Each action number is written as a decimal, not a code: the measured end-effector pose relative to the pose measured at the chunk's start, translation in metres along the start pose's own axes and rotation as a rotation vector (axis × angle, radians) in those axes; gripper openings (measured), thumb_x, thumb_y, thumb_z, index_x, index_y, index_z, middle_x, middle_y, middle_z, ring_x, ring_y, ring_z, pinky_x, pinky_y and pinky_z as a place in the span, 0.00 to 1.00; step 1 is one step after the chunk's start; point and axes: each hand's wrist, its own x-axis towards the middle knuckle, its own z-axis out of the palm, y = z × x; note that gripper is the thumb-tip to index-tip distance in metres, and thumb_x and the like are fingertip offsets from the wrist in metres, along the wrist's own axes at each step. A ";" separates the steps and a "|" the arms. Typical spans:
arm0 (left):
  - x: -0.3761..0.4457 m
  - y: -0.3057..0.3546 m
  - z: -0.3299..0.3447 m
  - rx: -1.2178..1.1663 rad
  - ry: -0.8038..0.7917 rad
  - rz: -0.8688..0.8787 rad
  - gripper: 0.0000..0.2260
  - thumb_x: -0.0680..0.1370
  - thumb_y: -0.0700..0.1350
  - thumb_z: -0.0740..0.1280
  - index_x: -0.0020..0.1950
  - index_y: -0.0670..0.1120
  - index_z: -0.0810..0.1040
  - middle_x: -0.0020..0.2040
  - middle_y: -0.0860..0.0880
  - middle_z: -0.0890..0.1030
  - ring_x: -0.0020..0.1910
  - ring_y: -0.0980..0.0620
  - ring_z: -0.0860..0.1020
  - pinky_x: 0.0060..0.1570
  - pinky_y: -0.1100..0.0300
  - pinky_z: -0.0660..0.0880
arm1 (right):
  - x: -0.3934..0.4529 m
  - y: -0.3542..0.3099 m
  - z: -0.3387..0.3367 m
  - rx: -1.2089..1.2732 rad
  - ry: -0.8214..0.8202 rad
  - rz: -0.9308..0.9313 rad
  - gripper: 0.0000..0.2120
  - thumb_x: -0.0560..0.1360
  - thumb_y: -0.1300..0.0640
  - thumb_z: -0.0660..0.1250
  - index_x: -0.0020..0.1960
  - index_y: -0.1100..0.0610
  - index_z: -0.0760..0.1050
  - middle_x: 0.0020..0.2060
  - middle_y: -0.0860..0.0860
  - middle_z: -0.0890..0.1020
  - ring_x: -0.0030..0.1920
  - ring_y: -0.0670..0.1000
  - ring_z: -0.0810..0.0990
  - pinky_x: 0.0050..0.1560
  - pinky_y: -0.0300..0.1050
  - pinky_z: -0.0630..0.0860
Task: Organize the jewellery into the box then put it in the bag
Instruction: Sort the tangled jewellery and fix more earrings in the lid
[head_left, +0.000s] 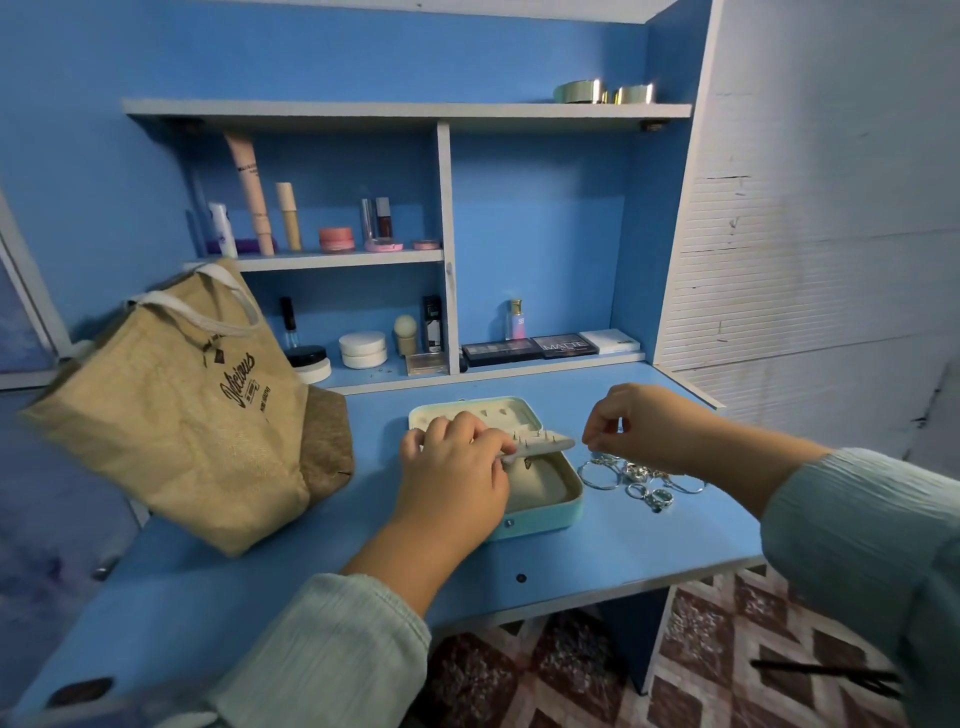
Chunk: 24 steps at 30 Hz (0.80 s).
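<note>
A mint-green jewellery box (540, 514) lies open on the blue desk, its beige lining showing. My left hand (457, 467) holds a beige earring panel (545, 444), lifted over the box with several stud posts sticking up from it. My right hand (639, 426) hovers just right of the panel's end with fingers pinched together; whatever small piece it pinches is too small to make out. A pile of silver rings and hoops (639, 480) lies on the desk beside the box, below my right hand. A jute bag (176, 410) with white handles stands open at the left.
Shelves behind the desk hold cosmetics: tubes (249, 192), jars (362, 349), makeup palettes (530, 349) and a perfume bottle (516, 319). A white wall panel (810, 234) rises at the right. The desk's front edge (597, 603) runs close to my arms, patterned floor below.
</note>
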 end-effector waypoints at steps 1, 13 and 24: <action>0.000 0.004 0.001 0.002 0.001 -0.004 0.09 0.64 0.44 0.65 0.39 0.55 0.82 0.38 0.54 0.77 0.38 0.48 0.78 0.41 0.48 0.73 | -0.003 0.004 -0.001 -0.006 -0.007 0.012 0.04 0.75 0.54 0.67 0.43 0.47 0.78 0.41 0.42 0.74 0.38 0.41 0.72 0.39 0.36 0.67; 0.011 0.073 0.027 -0.017 -0.118 0.235 0.12 0.69 0.51 0.58 0.38 0.58 0.81 0.39 0.57 0.77 0.37 0.53 0.77 0.44 0.56 0.59 | -0.033 0.069 0.002 -0.005 -0.087 0.239 0.06 0.74 0.53 0.68 0.47 0.54 0.81 0.44 0.49 0.82 0.42 0.50 0.79 0.44 0.42 0.76; 0.025 0.107 0.074 -0.029 -0.258 0.318 0.11 0.79 0.51 0.61 0.59 0.57 0.77 0.57 0.52 0.72 0.58 0.46 0.69 0.52 0.53 0.54 | -0.052 0.120 0.029 0.068 0.112 0.168 0.08 0.76 0.59 0.63 0.52 0.51 0.78 0.41 0.44 0.73 0.41 0.44 0.71 0.43 0.33 0.64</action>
